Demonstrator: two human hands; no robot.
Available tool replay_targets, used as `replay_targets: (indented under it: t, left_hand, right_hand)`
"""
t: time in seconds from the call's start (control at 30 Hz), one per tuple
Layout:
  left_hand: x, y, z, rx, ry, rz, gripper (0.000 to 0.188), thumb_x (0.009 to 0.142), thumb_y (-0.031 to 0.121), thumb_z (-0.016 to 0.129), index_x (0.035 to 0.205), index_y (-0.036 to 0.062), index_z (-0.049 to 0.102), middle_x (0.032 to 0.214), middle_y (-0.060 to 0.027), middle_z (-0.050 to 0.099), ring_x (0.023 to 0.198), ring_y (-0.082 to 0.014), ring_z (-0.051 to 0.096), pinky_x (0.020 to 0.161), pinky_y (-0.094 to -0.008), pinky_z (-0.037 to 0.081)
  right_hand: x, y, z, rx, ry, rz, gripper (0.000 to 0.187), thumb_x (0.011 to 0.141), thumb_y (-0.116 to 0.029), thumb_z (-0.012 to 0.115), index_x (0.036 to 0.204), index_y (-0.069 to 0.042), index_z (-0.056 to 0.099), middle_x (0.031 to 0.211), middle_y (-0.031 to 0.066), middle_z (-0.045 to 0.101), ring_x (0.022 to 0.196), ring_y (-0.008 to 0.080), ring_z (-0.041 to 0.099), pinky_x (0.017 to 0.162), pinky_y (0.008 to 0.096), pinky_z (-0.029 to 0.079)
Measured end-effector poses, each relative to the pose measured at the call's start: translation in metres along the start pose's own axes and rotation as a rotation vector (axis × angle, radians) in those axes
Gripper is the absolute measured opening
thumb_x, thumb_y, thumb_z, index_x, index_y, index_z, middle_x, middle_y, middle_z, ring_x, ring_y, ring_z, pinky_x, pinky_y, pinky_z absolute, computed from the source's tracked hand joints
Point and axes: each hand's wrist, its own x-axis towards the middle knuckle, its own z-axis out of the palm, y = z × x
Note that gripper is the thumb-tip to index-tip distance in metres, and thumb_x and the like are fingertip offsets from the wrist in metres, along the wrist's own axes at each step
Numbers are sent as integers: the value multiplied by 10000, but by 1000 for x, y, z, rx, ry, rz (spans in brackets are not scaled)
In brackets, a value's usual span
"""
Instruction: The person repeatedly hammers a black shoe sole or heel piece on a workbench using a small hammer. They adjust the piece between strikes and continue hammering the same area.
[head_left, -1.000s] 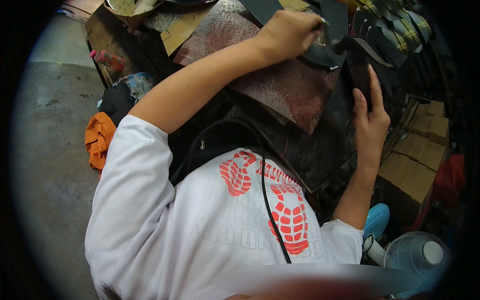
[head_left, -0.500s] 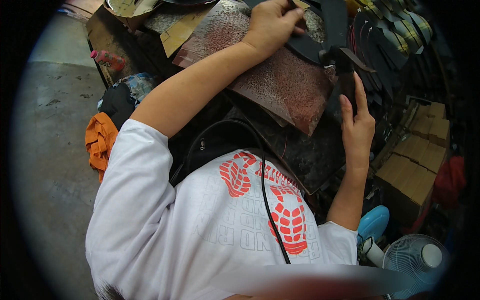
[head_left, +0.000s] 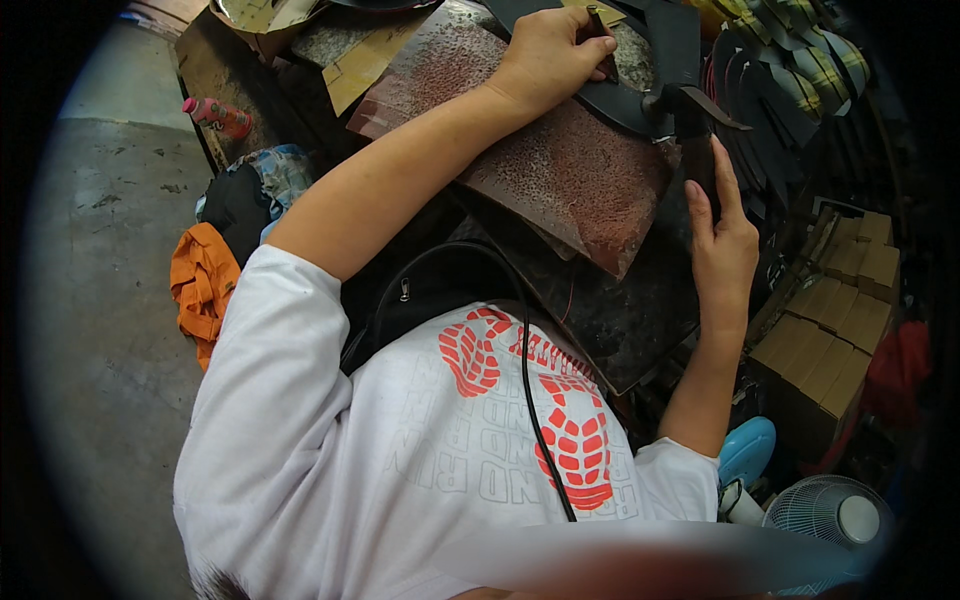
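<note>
In the upper middle, my left hand [head_left: 555, 58] is closed round a short dark punch-like rod [head_left: 609, 68]. Its lower end stands over a black curved flat piece [head_left: 622, 110], which looks like leather or rubber; the tip is too small to make out. My right hand [head_left: 724, 245] grips the dark handle of a claw hammer [head_left: 697, 150], index finger and thumb stretched along it. The hammer's head is just right of the curved piece; whether it touches cannot be told. Beneath the curved piece lies a pitted reddish-brown board [head_left: 575, 185].
Several black flat pieces [head_left: 745, 85] and yellow-and-dark strips [head_left: 805, 60] crowd the upper right. Small cardboard boxes [head_left: 825, 350] stack at the right, above a fan [head_left: 830, 520]. A pink-capped bottle [head_left: 220, 117] and an orange cloth [head_left: 203, 280] are at the left.
My left hand and the rod have shifted slightly to the right. The hammer and my right hand sit a little further right, as the whole view has also shifted slightly.
</note>
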Motion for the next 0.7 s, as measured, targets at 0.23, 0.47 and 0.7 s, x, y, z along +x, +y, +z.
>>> replay_targets:
  t: [0.23,0.47,0.7]
  left_hand:
    - [2,-2,-2,-13,-51,60,150,929,98,672,943,-51,663,764,-109,710,644,-134,680,597,-293,539]
    - [5,1,-4,316,-79,607,145,925,79,663,900,-63,647,764,-164,690,634,-161,683,586,-313,544]
    - [0,-6,20,504,6,756,177,847,149,687,986,42,664,848,-148,689,788,-329,700,718,-410,567]
  right_hand:
    - [2,6,-13,90,77,-116,496,997,-356,619,1478,-320,501,1118,151,733,968,288,738,742,402,566]
    - [0,-77,-103,661,641,-464,568,1057,-496,352,1126,12,596,805,143,611,627,184,529,567,296,442]
    - [2,-6,-20,379,21,-107,441,1006,-315,590,1425,-212,500,1052,149,712,870,191,695,699,334,534]
